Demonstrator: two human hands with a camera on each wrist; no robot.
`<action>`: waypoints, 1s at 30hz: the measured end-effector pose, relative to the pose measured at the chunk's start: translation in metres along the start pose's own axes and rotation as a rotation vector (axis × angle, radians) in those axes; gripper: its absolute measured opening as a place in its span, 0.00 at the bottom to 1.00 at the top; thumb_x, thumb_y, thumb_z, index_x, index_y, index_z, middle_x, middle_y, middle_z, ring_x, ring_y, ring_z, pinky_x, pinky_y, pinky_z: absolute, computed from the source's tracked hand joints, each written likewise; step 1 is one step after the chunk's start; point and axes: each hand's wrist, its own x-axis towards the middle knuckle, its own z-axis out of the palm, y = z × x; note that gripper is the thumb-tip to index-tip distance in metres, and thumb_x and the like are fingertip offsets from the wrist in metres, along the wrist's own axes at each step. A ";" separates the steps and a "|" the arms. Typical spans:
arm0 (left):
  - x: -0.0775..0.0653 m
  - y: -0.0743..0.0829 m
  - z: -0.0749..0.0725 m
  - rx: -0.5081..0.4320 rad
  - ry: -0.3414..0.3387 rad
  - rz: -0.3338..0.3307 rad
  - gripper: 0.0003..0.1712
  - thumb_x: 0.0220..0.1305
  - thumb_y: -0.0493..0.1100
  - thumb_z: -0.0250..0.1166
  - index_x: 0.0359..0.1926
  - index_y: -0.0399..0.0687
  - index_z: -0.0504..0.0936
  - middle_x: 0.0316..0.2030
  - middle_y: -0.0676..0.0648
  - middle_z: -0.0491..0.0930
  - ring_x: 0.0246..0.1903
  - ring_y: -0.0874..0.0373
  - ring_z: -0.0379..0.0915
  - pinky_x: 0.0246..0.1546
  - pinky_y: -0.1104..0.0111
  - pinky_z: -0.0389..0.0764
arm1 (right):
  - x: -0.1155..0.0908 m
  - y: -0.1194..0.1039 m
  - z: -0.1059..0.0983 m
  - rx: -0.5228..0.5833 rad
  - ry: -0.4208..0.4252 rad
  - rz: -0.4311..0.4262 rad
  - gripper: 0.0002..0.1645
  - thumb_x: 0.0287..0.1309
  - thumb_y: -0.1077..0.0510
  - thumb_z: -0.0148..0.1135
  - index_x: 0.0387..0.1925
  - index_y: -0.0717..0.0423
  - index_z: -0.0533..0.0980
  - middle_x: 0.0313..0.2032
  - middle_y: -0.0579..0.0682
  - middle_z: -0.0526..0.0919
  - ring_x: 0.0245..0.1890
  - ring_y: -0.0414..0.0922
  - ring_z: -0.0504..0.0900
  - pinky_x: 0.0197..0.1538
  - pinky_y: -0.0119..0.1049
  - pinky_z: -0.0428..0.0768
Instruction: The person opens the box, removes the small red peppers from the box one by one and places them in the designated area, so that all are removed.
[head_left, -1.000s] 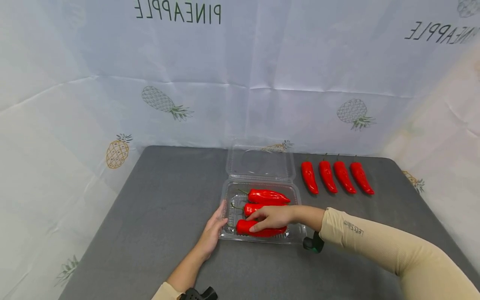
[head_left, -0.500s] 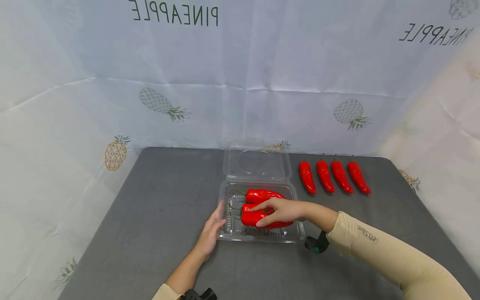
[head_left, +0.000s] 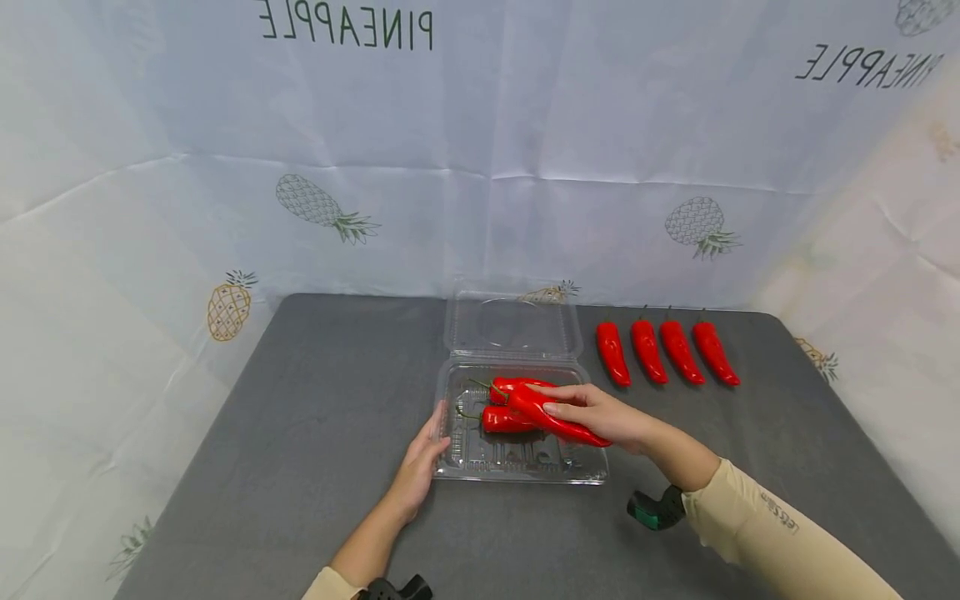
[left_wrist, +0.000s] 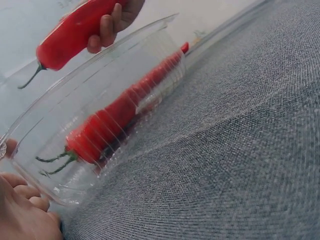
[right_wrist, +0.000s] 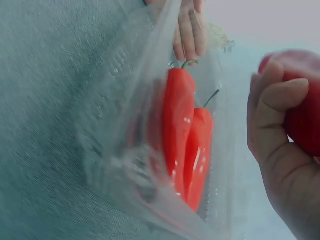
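A red pepper with a green stem is gripped in my right hand, raised over a clear plastic clamshell box. In the left wrist view that held pepper hangs above the box's rim, stem end down to the left. Two more red peppers, the nearer pepper and one partly covered behind it, lie side by side in the box, stems toward the left. My left hand rests against the box's left end wall; its fingers look straight in the right wrist view.
Several red peppers, one of them the leftmost pepper, lie in a row at the back right of the grey table. The box's lid stands folded back toward the pineapple-print curtain.
My right hand has lifted the front pepper up and rightward from the bottom of the box, turning its tip toward the front right. The left hand has stayed at the box's end.
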 end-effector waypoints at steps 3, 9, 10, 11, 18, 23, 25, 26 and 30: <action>0.000 0.000 0.000 -0.003 -0.004 -0.009 0.34 0.68 0.36 0.41 0.70 0.30 0.42 0.72 0.36 0.38 0.72 0.46 0.28 0.56 0.93 0.47 | -0.004 0.004 0.002 0.037 0.031 -0.012 0.35 0.64 0.48 0.51 0.69 0.56 0.58 0.54 0.62 0.72 0.40 0.49 0.79 0.42 0.40 0.80; 0.001 -0.001 -0.001 0.003 -0.012 -0.016 0.34 0.68 0.37 0.41 0.71 0.30 0.41 0.73 0.37 0.37 0.72 0.46 0.28 0.56 0.93 0.47 | -0.014 0.012 0.007 0.126 0.126 -0.048 0.34 0.65 0.48 0.50 0.69 0.52 0.56 0.58 0.65 0.68 0.39 0.53 0.81 0.40 0.39 0.81; 0.001 0.000 -0.001 0.004 -0.013 -0.017 0.34 0.68 0.37 0.41 0.71 0.31 0.41 0.73 0.37 0.37 0.72 0.46 0.28 0.56 0.93 0.47 | -0.016 0.014 0.007 0.140 0.145 -0.052 0.34 0.65 0.48 0.50 0.69 0.51 0.56 0.59 0.65 0.67 0.40 0.53 0.81 0.40 0.39 0.81; 0.001 0.000 -0.001 0.007 -0.012 -0.017 0.34 0.68 0.37 0.41 0.71 0.31 0.41 0.73 0.37 0.37 0.72 0.46 0.28 0.56 0.93 0.47 | -0.018 0.016 0.008 0.153 0.168 -0.049 0.34 0.65 0.48 0.51 0.69 0.50 0.57 0.59 0.65 0.66 0.40 0.53 0.81 0.40 0.39 0.81; 0.001 0.001 -0.002 0.015 -0.003 -0.019 0.34 0.68 0.37 0.41 0.71 0.30 0.42 0.72 0.36 0.38 0.72 0.46 0.28 0.56 0.93 0.47 | -0.028 0.023 0.009 0.221 0.287 -0.049 0.34 0.66 0.48 0.49 0.69 0.51 0.56 0.51 0.55 0.74 0.37 0.47 0.81 0.37 0.36 0.80; 0.002 0.000 -0.001 0.013 0.000 -0.020 0.34 0.68 0.37 0.40 0.70 0.30 0.42 0.72 0.37 0.38 0.72 0.46 0.29 0.56 0.93 0.48 | -0.033 0.024 0.007 0.246 0.365 -0.054 0.33 0.66 0.47 0.49 0.69 0.49 0.58 0.48 0.48 0.75 0.36 0.44 0.81 0.37 0.34 0.79; 0.002 0.000 -0.001 0.013 -0.004 -0.020 0.34 0.68 0.37 0.40 0.71 0.30 0.41 0.73 0.37 0.38 0.72 0.47 0.29 0.56 0.93 0.47 | -0.036 0.025 0.007 0.248 0.400 -0.060 0.32 0.66 0.47 0.49 0.69 0.49 0.58 0.49 0.46 0.73 0.37 0.43 0.81 0.37 0.33 0.79; 0.002 0.000 -0.001 0.012 -0.007 -0.018 0.34 0.68 0.37 0.40 0.71 0.30 0.41 0.73 0.37 0.38 0.72 0.46 0.29 0.56 0.93 0.47 | -0.038 0.026 0.007 0.251 0.418 -0.062 0.32 0.66 0.47 0.48 0.69 0.49 0.58 0.49 0.46 0.73 0.37 0.43 0.81 0.37 0.32 0.79; 0.002 0.000 0.000 0.009 -0.011 -0.020 0.34 0.68 0.37 0.40 0.71 0.31 0.41 0.73 0.37 0.37 0.72 0.46 0.29 0.56 0.93 0.48 | -0.047 0.032 0.007 0.307 0.494 -0.045 0.33 0.67 0.47 0.47 0.70 0.51 0.56 0.46 0.41 0.75 0.36 0.39 0.81 0.38 0.31 0.79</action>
